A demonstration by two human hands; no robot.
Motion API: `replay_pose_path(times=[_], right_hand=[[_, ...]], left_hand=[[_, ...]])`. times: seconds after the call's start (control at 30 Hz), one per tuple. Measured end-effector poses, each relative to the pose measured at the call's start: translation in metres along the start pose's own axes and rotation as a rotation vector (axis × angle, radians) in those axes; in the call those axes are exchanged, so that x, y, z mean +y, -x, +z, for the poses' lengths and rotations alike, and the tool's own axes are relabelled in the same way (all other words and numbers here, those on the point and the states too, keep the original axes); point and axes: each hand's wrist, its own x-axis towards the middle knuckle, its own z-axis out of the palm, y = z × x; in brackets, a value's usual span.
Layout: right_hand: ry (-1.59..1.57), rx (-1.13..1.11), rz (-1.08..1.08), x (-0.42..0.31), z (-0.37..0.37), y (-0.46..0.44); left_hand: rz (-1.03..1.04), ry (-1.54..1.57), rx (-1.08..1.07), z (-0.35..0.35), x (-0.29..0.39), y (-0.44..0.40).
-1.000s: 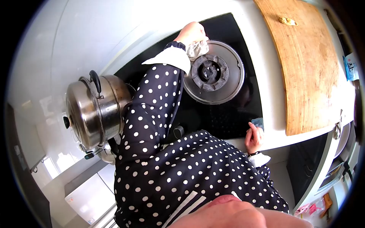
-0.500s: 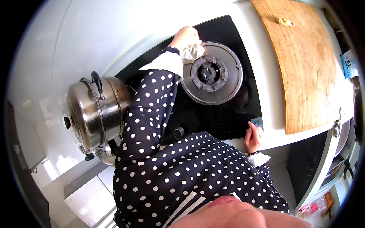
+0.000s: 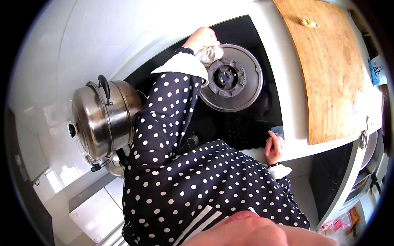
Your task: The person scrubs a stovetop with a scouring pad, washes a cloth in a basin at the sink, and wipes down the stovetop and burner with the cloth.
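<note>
My left hand (image 3: 202,39) is closed on a crumpled whitish cloth (image 3: 210,55), pressed against the upper left rim of the round metal burner plate (image 3: 251,88). In the plate's middle sits the dark burner ring (image 3: 227,78). Over at the right front corner of the black glass stove top (image 3: 230,127), my right hand (image 3: 274,148) has its fingers curled. A small blue-grey piece (image 3: 278,131) shows at its fingertips; its kind is unclear. Between the hands, near my body, a dark control knob (image 3: 193,142) sticks up from the glass.
A tall steel pot (image 3: 104,119) with black handles stands at the left. Across the white counter (image 3: 287,82) lies a wooden cutting board (image 3: 332,78), with a yellowish ginger-like piece (image 3: 308,23) on it. A blue-and-white packet (image 3: 377,69) is at the far right.
My left hand and the cloth have shifted slightly to the right along the burner plate's rim. My right hand has stayed in nearly the same place.
</note>
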Motion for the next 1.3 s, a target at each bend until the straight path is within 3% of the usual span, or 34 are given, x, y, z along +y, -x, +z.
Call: replay_pose_path(times=[0.03,0.07,0.13,0.17,0.27,0.33,0.4,0.47,0.53,0.6,0.7,0.87,0.97,1.13,1.23,1.3], right_hand=[[0.005,0.012,-0.003,0.0,0.0,0.0],[0.013,0.013,0.0,0.0,-0.001,0.0],[0.022,0.015,0.008,-0.002,0.001,-0.001],[0.02,0.009,0.008,-0.002,0.002,0.0],[0.026,0.012,0.007,0.001,0.003,0.002],[0.023,-0.005,0.001,-0.001,-0.001,0.0],[0.004,0.008,-0.007,0.0,0.0,0.0],[0.021,0.019,0.002,-0.002,0.003,-0.001],[0.024,0.015,0.015,-0.001,0.003,0.001],[0.005,0.015,0.015,-0.001,0.005,0.0],[0.007,-0.01,-0.001,-0.002,-0.001,0.0],[0.01,0.005,0.009,-0.002,0.002,0.002],[0.015,0.0,0.001,0.0,0.002,0.001],[0.013,-0.001,-0.007,-0.002,0.002,-0.002],[0.013,-0.008,0.005,-0.003,0.003,0.0],[0.012,-0.017,-0.002,-0.002,0.004,0.0]], left_hand=[[-0.018,-0.036,-0.017,-0.008,-0.002,0.007],[-0.168,-0.017,-0.055,-0.014,-0.002,0.011],[0.051,-0.251,0.09,-0.004,0.0,0.009],[0.117,-0.094,0.095,0.001,0.0,0.007],[0.027,-0.164,0.071,0.005,0.022,0.002],[0.078,-0.232,0.038,-0.002,0.005,0.005],[-0.144,-0.095,-0.026,-0.014,0.0,0.018],[0.096,-0.374,0.111,-0.007,0.0,0.017],[0.174,-0.217,0.151,0.006,0.013,0.009],[0.081,-0.229,0.11,0.005,0.022,0.003],[0.141,-0.422,-0.001,-0.008,-0.011,-0.002],[0.253,-0.262,0.145,-0.004,0.007,0.017],[0.234,-0.301,0.128,-0.001,0.019,0.011],[0.203,-0.451,0.077,-0.026,-0.02,0.037],[0.301,-0.334,0.155,-0.014,-0.002,0.035],[0.243,-0.303,0.143,-0.011,-0.002,0.023]])
